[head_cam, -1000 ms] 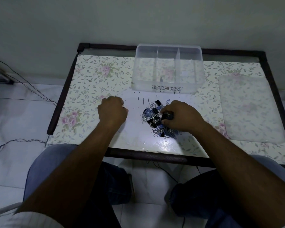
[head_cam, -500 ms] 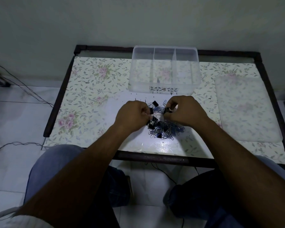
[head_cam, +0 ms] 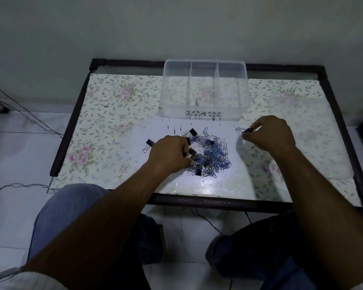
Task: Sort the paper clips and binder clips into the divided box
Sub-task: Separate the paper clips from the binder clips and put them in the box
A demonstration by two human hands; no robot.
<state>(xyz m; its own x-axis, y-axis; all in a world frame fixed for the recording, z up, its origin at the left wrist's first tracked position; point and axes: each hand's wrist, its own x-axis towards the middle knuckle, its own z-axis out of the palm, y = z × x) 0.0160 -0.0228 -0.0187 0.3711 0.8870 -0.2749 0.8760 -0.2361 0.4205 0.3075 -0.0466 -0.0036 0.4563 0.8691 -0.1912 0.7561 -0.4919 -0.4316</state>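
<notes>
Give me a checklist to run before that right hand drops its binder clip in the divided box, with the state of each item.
1. Right hand pinches a binder clip: ok.
2. No paper clip tangled on that clip: cannot tell; a wire loop shows at its end, probably its own handle.
3. Divided box open, lid lying apart on the table: ok.
4. Compartments free to receive clips: ok, all three look empty.
5. Right hand over the box: not ok, it is short of the near wall.
6. Left hand out of the way: ok, it is at the pile, gripping something dark.
</notes>
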